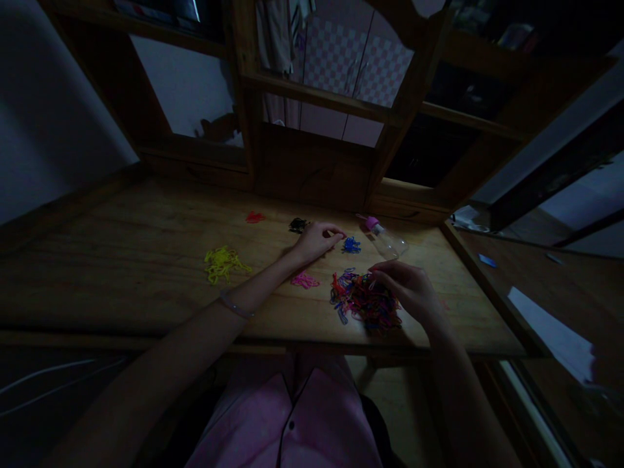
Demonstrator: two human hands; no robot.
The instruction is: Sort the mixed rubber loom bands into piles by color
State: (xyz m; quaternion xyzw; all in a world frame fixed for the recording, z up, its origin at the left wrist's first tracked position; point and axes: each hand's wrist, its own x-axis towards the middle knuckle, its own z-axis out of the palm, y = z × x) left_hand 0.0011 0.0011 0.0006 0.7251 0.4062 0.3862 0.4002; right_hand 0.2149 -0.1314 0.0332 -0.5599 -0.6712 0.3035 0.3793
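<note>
A mixed heap of coloured rubber bands (363, 302) lies on the wooden desk (146, 260) in front of me. My right hand (407, 286) rests on the heap's right side, fingers pinched at its top edge. My left hand (316, 239) reaches forward, fingertips pinched close to a small blue pile (351, 245). Sorted small piles lie around: pink (305, 281), yellow (221, 261), black (297, 225) and red (254, 217). The light is dim, so what either pinch holds is unclear.
A clear small bottle with a pink cap (385, 239) lies on its side behind the blue pile. Wooden shelf uprights (246, 130) rise along the desk's back edge. A white sheet (550, 331) lies to the right, off the desk.
</note>
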